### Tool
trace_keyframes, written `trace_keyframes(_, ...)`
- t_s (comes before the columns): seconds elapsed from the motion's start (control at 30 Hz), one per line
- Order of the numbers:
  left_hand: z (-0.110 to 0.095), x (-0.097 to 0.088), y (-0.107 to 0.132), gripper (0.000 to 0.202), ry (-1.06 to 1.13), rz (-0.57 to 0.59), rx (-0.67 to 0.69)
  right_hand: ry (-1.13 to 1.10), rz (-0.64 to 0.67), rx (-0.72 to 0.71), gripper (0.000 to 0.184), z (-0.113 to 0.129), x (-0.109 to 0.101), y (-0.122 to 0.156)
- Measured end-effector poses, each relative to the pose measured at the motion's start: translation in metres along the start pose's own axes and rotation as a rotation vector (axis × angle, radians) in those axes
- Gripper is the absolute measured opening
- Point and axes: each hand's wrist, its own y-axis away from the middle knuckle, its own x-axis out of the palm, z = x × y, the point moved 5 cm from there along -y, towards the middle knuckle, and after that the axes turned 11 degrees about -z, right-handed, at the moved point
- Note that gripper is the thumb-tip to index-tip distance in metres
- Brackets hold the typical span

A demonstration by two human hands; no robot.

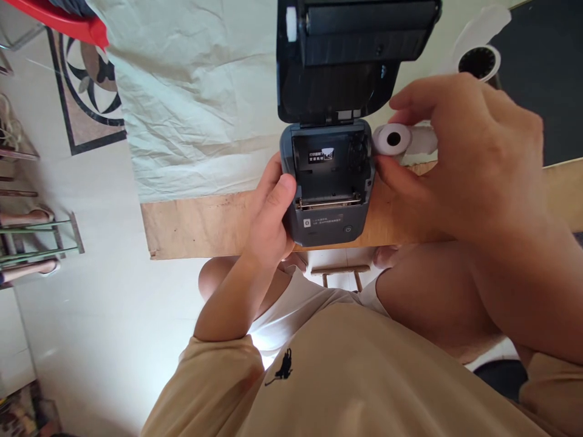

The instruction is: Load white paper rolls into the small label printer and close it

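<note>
While gripping the printer point(330, 227) by its left side with the left hand point(273, 212), pinched the paper roll point(392, 139) in the right hand point(473, 158), just right of the empty bay point(328, 179). Had its long axis lying sideways, core end pointing at the printer, lid point(337, 73) flipped up.

Matt grey plastic printer point(328, 182), smooth white paper roll point(392, 139), creased pale cloth point(191, 103), rough bare wood tabletop point(200, 224)

the printer point(325, 182) sits at the table point(204, 224) edge, its lid point(346, 60) at 12 o'clock, the paper roll point(392, 139) at 2 o'clock, the cloth point(195, 91) at 10 o'clock.
</note>
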Motion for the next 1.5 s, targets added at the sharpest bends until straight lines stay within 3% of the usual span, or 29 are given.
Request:
trace_keyframes(0.3,0.001,0.0,-0.001,0.035,0.044,0.021,0.033,-0.119,0.034,0.024,0.033,-0.008,0.008,-0.002)
trace_keyframes(0.5,-0.001,0.001,-0.001,0.036,0.002,0.049,0.058,-0.313,0.014,-0.047,0.03,-0.003,0.005,0.0)
trace_keyframes(0.7,-0.003,0.002,-0.001,0.035,-0.012,0.024,0.031,-0.204,0.175,0.091,0.024,-0.014,0.013,-0.002)
trace_keyframes(0.83,-0.001,0.001,-0.001,0.035,-0.008,0.017,0.037,-0.142,0.221,0.09,0.041,-0.019,0.016,0.004)
trace_keyframes(0.93,-0.001,0.001,-0.001,0.035,-0.009,0.007,0.036,-0.118,0.244,0.09,0.042,-0.02,0.016,0.009)
trace_keyframes(1.07,-0.001,0.001,-0.001,0.034,0.009,-0.004,0.024,-0.198,0.2,0.071,0.042,-0.012,0.003,0.006)
trace_keyframes(1.3,-0.001,-0.001,-0.001,0.037,-0.001,-0.019,0.028,-0.38,0.061,0.14,0.022,-0.007,-0.029,-0.002)
trace_keyframes(1.43,0.0,0.0,0.0,0.036,-0.034,-0.026,0.002,-0.61,-0.015,0.327,0.036,-0.009,-0.033,-0.001)
trace_keyframes(1.5,0.0,0.0,0.0,0.036,-0.033,-0.03,0.004,-0.71,-0.062,0.325,0.036,-0.005,-0.032,-0.002)
